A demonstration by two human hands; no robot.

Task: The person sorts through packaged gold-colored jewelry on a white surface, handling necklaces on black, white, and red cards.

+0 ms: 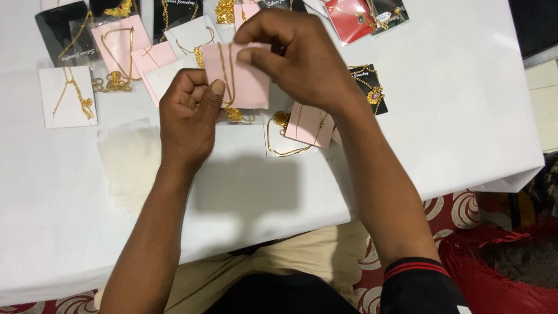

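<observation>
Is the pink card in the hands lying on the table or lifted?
Lifted: both hands, left hand and right hand, pinch the pink card above the table.

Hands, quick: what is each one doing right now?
Left hand: closed, pinching the pink card with the gold chain.
Right hand: closed, pinching the same card's top.

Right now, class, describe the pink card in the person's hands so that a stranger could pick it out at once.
Start at the white table, strewn with jewellery cards. Above its middle, the left hand and right hand hold up one pink card with a gold chain hung down it. It alone is lifted; the other cards lie flat.
</observation>
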